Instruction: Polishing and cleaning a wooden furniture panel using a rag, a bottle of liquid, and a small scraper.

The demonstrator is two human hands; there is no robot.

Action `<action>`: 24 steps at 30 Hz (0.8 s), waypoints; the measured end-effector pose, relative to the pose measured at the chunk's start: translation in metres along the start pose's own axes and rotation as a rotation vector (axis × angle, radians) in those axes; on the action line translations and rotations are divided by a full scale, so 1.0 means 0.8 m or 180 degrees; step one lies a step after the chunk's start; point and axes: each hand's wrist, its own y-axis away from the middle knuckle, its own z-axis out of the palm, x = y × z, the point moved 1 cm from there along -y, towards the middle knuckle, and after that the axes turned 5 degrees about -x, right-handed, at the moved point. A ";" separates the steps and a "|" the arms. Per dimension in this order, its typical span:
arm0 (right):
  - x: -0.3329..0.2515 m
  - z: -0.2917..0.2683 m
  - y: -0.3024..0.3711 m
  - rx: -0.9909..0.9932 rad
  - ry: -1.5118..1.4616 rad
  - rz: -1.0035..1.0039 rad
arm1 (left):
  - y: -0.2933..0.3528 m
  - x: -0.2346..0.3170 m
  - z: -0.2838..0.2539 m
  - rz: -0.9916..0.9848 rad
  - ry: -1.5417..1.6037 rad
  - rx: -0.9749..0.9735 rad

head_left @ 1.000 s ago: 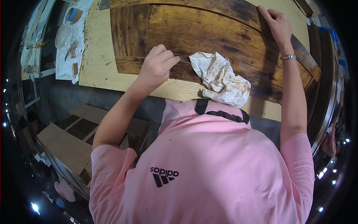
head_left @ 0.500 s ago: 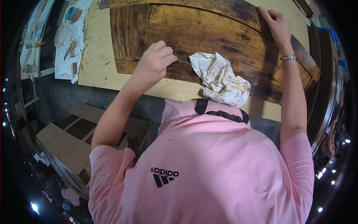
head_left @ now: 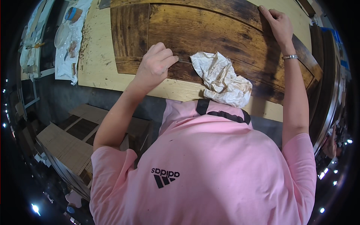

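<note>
A brown wood-grained panel (head_left: 210, 30) with darker frame strips lies across the pale board in front of me. My left hand (head_left: 155, 65) is closed in a pinch over the strip on the panel's near side. A thin line shows between its fingertips and the cloth; I cannot tell whether it is a slim tool or a groove. Up at the panel's far edge, my right hand (head_left: 278, 28) grips the rim, thumb stretched along it and fingers curled. Between my hands and nearer to me, a crumpled, stained white cloth (head_left: 221, 80) lies over the near edge.
The pale board (head_left: 97, 63) sticks out beyond the panel. On white sheeting at far left stand a blue-rimmed container (head_left: 74, 14) and a clear round tub (head_left: 62, 35). Cardboard (head_left: 62, 148) is stacked below left. Dark boards (head_left: 328, 75) stand upright at right.
My left hand and forearm have shifted very slightly, and the thin line beside its fingertips shows more clearly. My right hand, the panel and the cloth look unmoved.
</note>
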 end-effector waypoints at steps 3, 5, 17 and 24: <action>0.001 -0.002 0.000 -0.0106 0.0052 0.0022 | -0.001 0.000 -0.004 -0.0003 0.0063 -0.0196; 0.000 -0.003 0.001 -0.0152 0.0121 0.0050 | -0.004 0.000 -0.005 -0.0001 0.0064 -0.0229; -0.006 -0.003 0.000 -0.0199 0.0188 0.0077 | 0.002 0.006 0.004 -0.0154 -0.0070 -0.0031; 0.003 0.000 -0.002 -0.0111 0.0079 0.0013 | 0.005 0.007 0.008 -0.0115 -0.0114 0.0161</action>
